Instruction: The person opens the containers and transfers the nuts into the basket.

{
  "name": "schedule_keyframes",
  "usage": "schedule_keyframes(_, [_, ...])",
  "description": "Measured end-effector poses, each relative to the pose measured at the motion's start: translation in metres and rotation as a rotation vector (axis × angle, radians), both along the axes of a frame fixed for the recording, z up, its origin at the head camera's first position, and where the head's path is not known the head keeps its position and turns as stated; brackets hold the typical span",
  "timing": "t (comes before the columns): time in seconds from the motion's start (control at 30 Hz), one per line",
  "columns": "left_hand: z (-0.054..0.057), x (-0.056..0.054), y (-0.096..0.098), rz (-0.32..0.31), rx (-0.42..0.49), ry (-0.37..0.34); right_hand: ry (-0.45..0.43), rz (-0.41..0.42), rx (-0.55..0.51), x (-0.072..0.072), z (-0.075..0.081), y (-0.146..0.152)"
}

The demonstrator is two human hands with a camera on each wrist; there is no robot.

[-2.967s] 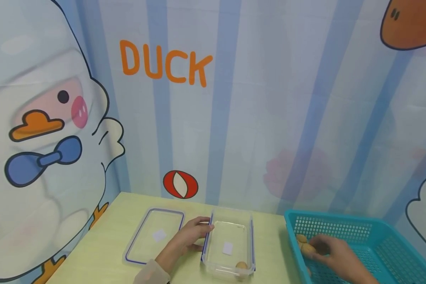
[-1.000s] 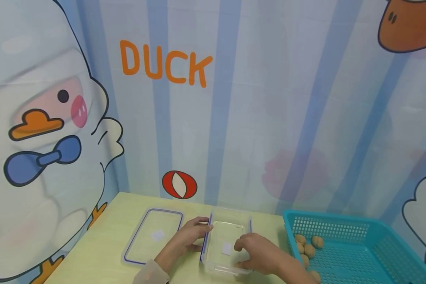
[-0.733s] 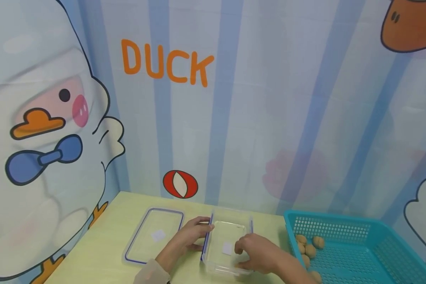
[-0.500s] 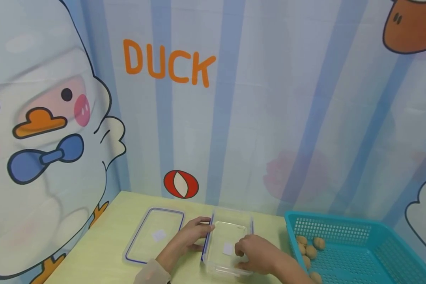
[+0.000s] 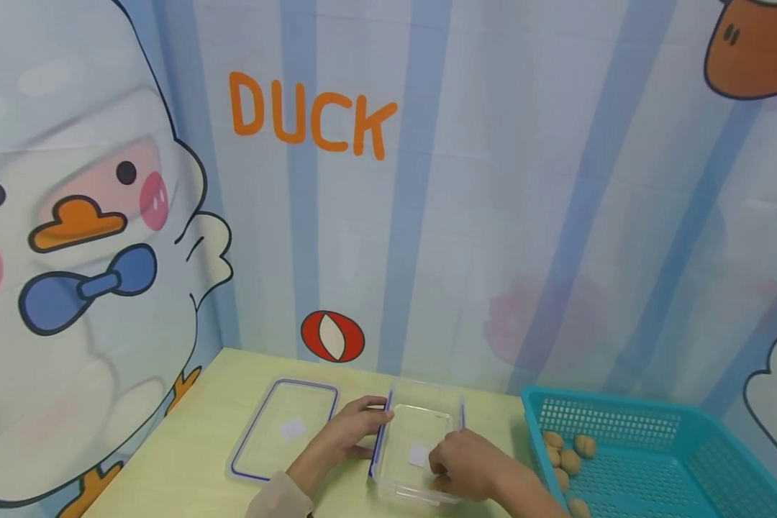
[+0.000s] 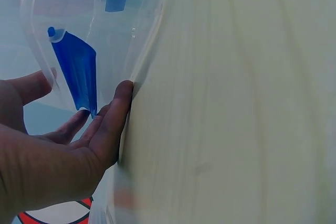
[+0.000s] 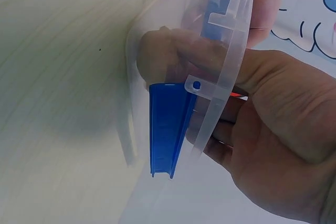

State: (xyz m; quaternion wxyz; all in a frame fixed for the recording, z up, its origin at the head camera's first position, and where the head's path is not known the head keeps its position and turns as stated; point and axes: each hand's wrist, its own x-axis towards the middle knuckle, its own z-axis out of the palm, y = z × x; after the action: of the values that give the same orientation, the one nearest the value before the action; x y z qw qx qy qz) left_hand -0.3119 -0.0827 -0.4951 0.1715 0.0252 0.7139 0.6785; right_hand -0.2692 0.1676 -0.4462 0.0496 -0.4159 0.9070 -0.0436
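A clear plastic food container (image 5: 414, 432) with blue latches stands on the table, a white paper square on its base. My left hand (image 5: 350, 432) grips its left side, one digit over the rim and the other fingers against the outer wall by a hanging blue latch (image 6: 79, 72). Inside the front right corner, my right hand (image 5: 469, 464) has its fingers curled down. Through the clear wall, the right wrist view shows a round brown walnut (image 7: 155, 59) at those fingertips; the hand hides it from the head view.
The container's lid (image 5: 268, 439), edged in blue, lies flat to the left. To the right stands a turquoise perforated basket (image 5: 654, 478), with several walnuts (image 5: 570, 462) along its left side. A printed duck curtain (image 5: 466, 216) hangs behind the table (image 5: 194, 446).
My right hand has moved from the basket into the container, and its fingers have curled in more during the last half second. The left hand has stayed on the container's side.
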Motion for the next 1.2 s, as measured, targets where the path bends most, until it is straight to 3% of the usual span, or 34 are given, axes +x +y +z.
schedule_keyframes(0.17, [-0.001,0.0,0.0,-0.001,0.003,-0.002,-0.007,-0.014,-0.028,-0.001,-0.003,-0.001])
schedule_keyframes(0.33, [0.0,-0.002,0.0,0.002,-0.004,-0.001,0.016,-0.014,-0.126,-0.002,-0.007,-0.001])
schedule_keyframes(0.53, [-0.001,-0.002,0.001,0.007,-0.02,-0.002,-0.11,-0.052,-0.224,-0.001,-0.007,-0.001])
schedule_keyframes(0.63, [-0.001,-0.002,0.001,0.005,-0.02,0.004,-0.123,-0.078,-0.237,0.004,-0.002,0.0])
schedule_keyframes(0.8, [-0.001,-0.001,0.001,0.01,-0.013,0.008,-0.052,-0.079,-0.316,0.015,0.009,0.007])
schedule_keyframes(1.0, [-0.002,-0.001,0.001,0.013,-0.018,-0.002,-0.099,-0.074,-0.439,0.027,0.022,0.028])
schedule_keyframes(1.2, [-0.003,-0.002,0.001,0.018,-0.011,-0.006,-0.01,-0.167,-0.497,0.037,0.036,0.062])
